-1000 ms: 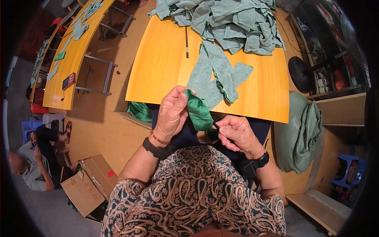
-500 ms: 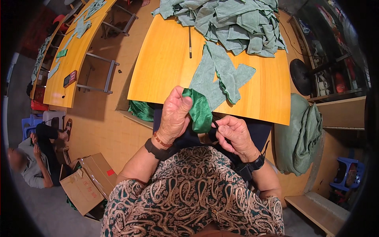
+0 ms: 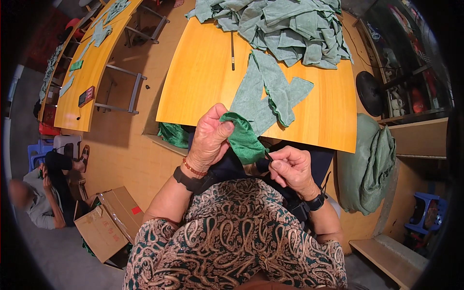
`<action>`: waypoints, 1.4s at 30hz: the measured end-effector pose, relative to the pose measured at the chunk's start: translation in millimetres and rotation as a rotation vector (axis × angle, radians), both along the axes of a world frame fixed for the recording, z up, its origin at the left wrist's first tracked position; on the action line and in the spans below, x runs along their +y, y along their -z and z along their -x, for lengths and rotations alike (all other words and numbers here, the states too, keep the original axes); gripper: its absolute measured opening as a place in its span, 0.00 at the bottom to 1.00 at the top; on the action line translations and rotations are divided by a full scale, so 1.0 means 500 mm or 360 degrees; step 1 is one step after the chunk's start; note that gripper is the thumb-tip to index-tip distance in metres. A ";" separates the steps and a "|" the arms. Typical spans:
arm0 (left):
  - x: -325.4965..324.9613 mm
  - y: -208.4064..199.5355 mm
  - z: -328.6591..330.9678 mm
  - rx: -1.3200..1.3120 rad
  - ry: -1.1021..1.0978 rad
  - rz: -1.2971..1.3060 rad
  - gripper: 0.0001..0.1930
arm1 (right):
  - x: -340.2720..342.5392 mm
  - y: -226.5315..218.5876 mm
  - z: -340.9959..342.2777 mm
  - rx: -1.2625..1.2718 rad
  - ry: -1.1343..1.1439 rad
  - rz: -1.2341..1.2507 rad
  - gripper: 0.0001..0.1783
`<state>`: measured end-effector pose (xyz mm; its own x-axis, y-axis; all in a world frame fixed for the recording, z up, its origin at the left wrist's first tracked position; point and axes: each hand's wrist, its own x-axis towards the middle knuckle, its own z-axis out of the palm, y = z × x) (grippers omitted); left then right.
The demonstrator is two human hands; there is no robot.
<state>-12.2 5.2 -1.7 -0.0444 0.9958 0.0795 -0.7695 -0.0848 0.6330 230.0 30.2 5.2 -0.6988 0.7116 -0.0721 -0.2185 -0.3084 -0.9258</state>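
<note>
Table: we take the yellow table (image 3: 198,82) before us as the landmark.
Green cloth: we have the shiny green cloth (image 3: 245,144) up in both hands at the table's near edge, over the lap; whether it touches the edge we cannot tell.
Left hand: our left hand (image 3: 210,137) pinches the cloth's upper left end between thumb and fingers, just off the table's near edge.
Right hand: our right hand (image 3: 292,169), on the near side of the table, grips a thin dark stick (image 3: 268,156) between thumb and fingertips. The stick's far end meets the cloth's lower right corner; whether it sits inside or only against it, we cannot tell.
Feel of the cloth: we judge it light, soft and limp, rather slippery for its sheen, not likely to break but quick to crease or fold over.
Where to hold: we would pinch it at the edge or a corner, with the pads well over the border, since the smooth middle may slide. The stick looks stiff and light, best held near its end.
Pale strips: we see grey-green strips (image 3: 273,87) lying crossed on the table, toward its near edge.
Pile: a heap of grey-green pieces (image 3: 290,29) covers the table's far end.
Dark rod: a slim rod (image 3: 232,53) lies on the table, its far end near the pile.
Sack: a bulging green sack (image 3: 365,164) stands just beside the table's near right corner.
</note>
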 end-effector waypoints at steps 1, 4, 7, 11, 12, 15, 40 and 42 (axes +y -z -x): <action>-0.001 0.001 -0.001 -0.0003 -0.0037 0.0002 0.09 | 0.001 0.006 0.001 -0.0024 -0.0002 -0.0041 0.09; -0.002 -0.001 -0.004 -0.0024 -0.0130 -0.0021 0.07 | 0.005 0.013 0.005 -0.0107 -0.0090 -0.0080 0.09; -0.002 0.005 0.000 -0.0066 -0.0182 -0.0002 0.07 | 0.008 0.019 0.006 -0.0137 -0.0144 0.0009 0.09; -0.003 0.007 -0.002 -0.0104 -0.0248 0.0048 0.07 | 0.015 0.013 0.008 -0.0143 -0.0180 0.0172 0.09; -0.004 0.003 -0.005 -0.0070 -0.0256 0.0092 0.07 | 0.015 0.015 0.008 -0.0114 -0.0168 0.0218 0.09; -0.010 -0.007 -0.015 0.0026 -0.0201 0.0184 0.07 | 0.013 0.017 0.014 -0.0015 -0.0068 0.0330 0.09; -0.014 0.010 -0.049 0.0073 -0.0062 0.0238 0.12 | 0.013 -0.005 0.007 0.0118 -0.0024 0.0525 0.09; -0.012 0.005 -0.043 0.0186 -0.0148 0.0190 0.14 | 0.012 -0.001 0.004 0.0099 -0.0036 0.0538 0.09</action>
